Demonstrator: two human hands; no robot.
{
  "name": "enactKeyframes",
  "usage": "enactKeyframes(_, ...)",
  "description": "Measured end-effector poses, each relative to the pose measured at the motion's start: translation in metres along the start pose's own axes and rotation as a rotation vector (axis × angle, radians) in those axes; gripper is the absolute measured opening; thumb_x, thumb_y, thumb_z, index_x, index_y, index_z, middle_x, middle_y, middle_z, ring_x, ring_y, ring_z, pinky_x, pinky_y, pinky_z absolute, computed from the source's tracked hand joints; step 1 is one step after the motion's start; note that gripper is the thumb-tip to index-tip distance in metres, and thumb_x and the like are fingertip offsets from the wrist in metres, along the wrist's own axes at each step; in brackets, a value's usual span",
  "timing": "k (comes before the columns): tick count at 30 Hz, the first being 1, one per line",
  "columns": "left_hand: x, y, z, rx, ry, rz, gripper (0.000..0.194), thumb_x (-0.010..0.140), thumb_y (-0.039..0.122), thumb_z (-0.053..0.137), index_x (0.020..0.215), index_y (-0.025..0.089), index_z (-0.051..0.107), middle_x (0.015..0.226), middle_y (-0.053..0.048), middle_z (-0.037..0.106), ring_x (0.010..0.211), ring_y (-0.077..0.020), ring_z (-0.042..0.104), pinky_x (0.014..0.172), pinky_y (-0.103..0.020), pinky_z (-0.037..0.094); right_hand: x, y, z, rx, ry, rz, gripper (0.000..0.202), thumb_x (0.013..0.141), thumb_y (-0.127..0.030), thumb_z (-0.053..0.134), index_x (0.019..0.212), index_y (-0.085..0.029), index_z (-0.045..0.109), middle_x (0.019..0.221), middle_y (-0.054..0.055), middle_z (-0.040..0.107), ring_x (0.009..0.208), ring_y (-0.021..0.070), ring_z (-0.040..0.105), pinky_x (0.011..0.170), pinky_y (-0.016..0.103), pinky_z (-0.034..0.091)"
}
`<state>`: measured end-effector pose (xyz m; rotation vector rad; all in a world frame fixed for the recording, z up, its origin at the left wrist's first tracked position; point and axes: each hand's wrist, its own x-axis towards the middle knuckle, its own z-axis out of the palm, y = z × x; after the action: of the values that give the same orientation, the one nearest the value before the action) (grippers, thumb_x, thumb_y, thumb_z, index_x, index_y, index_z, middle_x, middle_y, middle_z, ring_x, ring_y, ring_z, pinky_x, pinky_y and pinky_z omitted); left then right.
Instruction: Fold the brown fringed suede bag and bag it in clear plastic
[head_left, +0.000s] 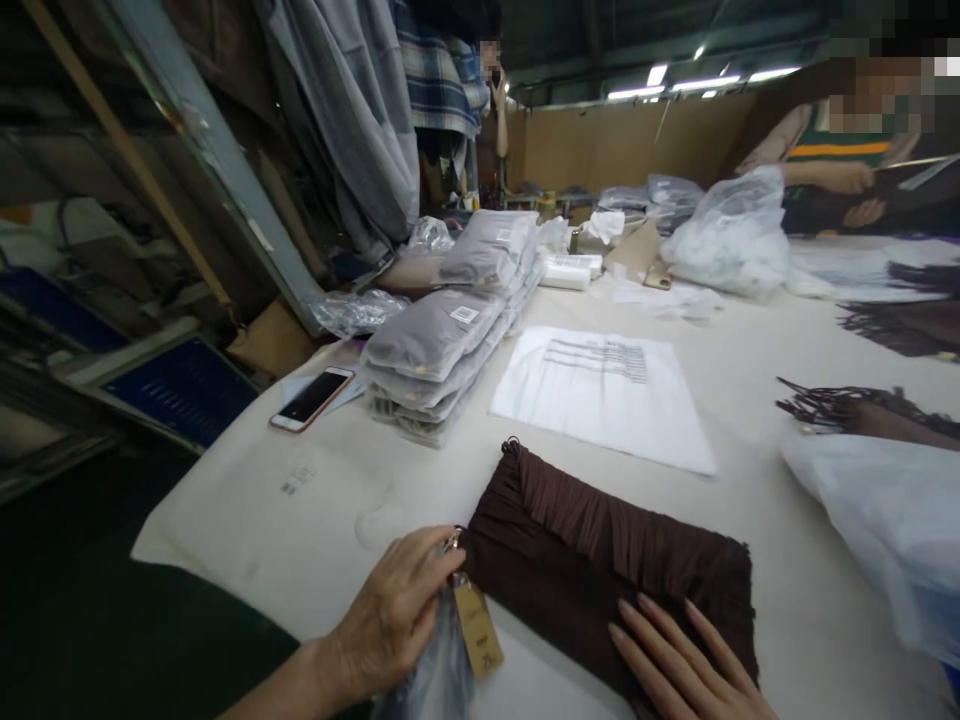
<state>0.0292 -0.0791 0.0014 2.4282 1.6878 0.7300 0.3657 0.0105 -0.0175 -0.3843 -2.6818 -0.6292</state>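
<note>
A dark brown fringed clutch bag (pixel 600 550) lies at an angle on the table in front of me. My left hand (pixel 405 600) pinches a small metal clasp (pixel 452 541) at the bag's left corner. From there hangs a tan paper tag (pixel 478 630) with print on it. Beneath that hand is a clear plastic bag (pixel 442 660), partly hidden by the fingers. Flat on the clutch's lower right part rests my right hand (pixel 675 665), fingers stretched out and slightly spread. A small ring (pixel 511 445) shows at the clutch's top left corner.
Beyond the clutch lies a white printed sheet (pixel 600 400). Plastic-wrapped packs (pixel 442 340) are stacked to its left, near a phone (pixel 311 398). More fringed brown pieces (pixel 885 415) and plastic bags (pixel 877 500) lie right. A person (pixel 840 170) works across the table.
</note>
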Motion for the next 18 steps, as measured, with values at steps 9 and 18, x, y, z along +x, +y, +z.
enactKeyframes(9, 0.023, 0.013, 0.0, 0.196, -0.148, 0.267, 0.018, 0.078, 0.007, 0.044, 0.086, 0.018, 0.055, 0.1, -0.009, 0.053, 0.093, -0.0223, 0.05, 0.077, -0.036, 0.045, -0.006, -0.008, -0.003, -0.001, -0.027, 0.113, 0.039, 0.081, -0.027, 0.046, 0.117, -0.016, 0.058, 0.123, 0.006, 0.06, 0.113, 0.0201, 0.055, 0.111, 0.039, 0.019)
enactKeyframes(18, 0.03, 0.011, -0.028, -0.082, -0.281, 0.011, 0.024, 0.073, 0.005, 0.042, 0.086, 0.02, 0.055, 0.109, -0.007, 0.054, 0.1, -0.0197, 0.051, 0.086, -0.034, 0.043, -0.01, -0.011, 0.003, -0.005, -0.016, 0.132, 0.041, 0.083, -0.032, 0.048, 0.12, -0.016, 0.056, 0.125, 0.006, 0.059, 0.115, 0.0205, 0.053, 0.104, 0.037, 0.033)
